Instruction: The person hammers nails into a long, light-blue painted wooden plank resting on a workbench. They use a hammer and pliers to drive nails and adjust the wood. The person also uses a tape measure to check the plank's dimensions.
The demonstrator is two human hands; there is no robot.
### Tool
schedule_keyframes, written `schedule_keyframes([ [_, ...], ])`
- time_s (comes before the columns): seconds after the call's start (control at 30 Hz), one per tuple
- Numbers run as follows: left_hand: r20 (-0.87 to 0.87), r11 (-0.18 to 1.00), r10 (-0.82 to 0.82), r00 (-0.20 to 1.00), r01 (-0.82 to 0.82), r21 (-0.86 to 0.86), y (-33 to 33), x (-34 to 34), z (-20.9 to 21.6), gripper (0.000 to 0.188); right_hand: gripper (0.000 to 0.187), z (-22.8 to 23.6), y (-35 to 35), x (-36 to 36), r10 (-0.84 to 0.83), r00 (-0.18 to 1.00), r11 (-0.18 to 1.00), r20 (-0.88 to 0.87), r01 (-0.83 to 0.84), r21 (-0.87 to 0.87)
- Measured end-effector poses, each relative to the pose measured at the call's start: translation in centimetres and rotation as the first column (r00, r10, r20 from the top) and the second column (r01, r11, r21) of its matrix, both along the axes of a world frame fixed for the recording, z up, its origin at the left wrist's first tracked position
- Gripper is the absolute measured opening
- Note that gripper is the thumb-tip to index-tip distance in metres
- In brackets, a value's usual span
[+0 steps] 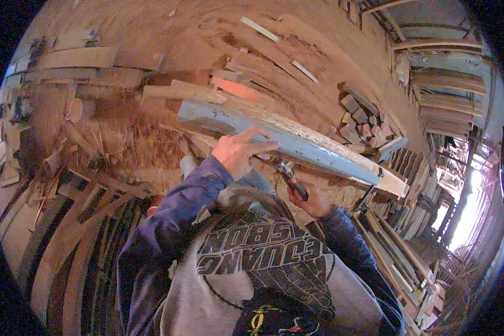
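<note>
A long wooden beam [319,153] with a worn light-blue painted face and a pale, rough top lies crosswise in front of me. My left hand [239,153] rests on its near blue side, fingers stretched out over the face. In my right hand [313,200] I grip pliers [294,183] with black and red handles. Their metal jaws point up and left, close to the beam's near lower edge. Whether the jaws touch the wood or hold anything is too small to tell.
Behind the beam lie several boards [243,78] and an orange-red piece [235,89] on sawdust-covered ground. A heap of wood offcuts [364,120] sits to the far right. Curved timbers [78,235] lean at the left; stacked planks [400,260] lie at the right.
</note>
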State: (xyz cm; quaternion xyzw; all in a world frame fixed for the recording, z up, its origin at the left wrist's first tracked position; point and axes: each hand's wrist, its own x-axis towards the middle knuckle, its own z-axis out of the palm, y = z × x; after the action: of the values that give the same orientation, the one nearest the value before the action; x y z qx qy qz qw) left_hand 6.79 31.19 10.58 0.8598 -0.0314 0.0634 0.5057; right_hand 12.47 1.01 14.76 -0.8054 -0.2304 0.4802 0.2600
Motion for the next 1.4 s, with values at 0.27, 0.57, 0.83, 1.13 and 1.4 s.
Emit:
schedule_keyframes([
  [0.27, 0.0, 0.877, -0.377, 0.926, 0.357, 0.323, 0.6, -1.0, -2.3, 0.042, 0.026, 1.8, 0.2, -1.1, -0.07, 0.948, 0.994, -0.31, 0.092, 0.059],
  [0.57, 0.206, 0.808, 0.405, 0.891, -0.454, 0.376, 4.3, 2.8, -4.3, 0.035, 0.075, 1.9, 0.1, -0.6, -0.584, 0.523, 0.786, -0.621, 0.556, -0.27],
  [0.83, 0.244, 0.778, 0.391, 0.888, -0.46, 0.428, 2.9, 2.6, -5.5, 0.036, 0.08, 5.5, 4.2, 0.4, -0.716, 0.357, 0.664, -0.601, 0.613, -0.427],
  [1.13, 0.289, 0.74, 0.393, 0.873, -0.486, 0.464, 0.4, 2.2, -6.0, 0.034, 0.02, 5.7, 6.4, 4.7, -0.769, 0.391, 0.638, -0.505, 0.449, -0.625],
  [1.4, 0.329, 0.72, 0.435, 0.838, -0.543, 0.432, -0.4, 1.9, -6.4, 0.038, 0.013, 5.3, 7.1, 4.8, -0.737, 0.433, 0.675, -0.519, 0.425, -0.604],
])
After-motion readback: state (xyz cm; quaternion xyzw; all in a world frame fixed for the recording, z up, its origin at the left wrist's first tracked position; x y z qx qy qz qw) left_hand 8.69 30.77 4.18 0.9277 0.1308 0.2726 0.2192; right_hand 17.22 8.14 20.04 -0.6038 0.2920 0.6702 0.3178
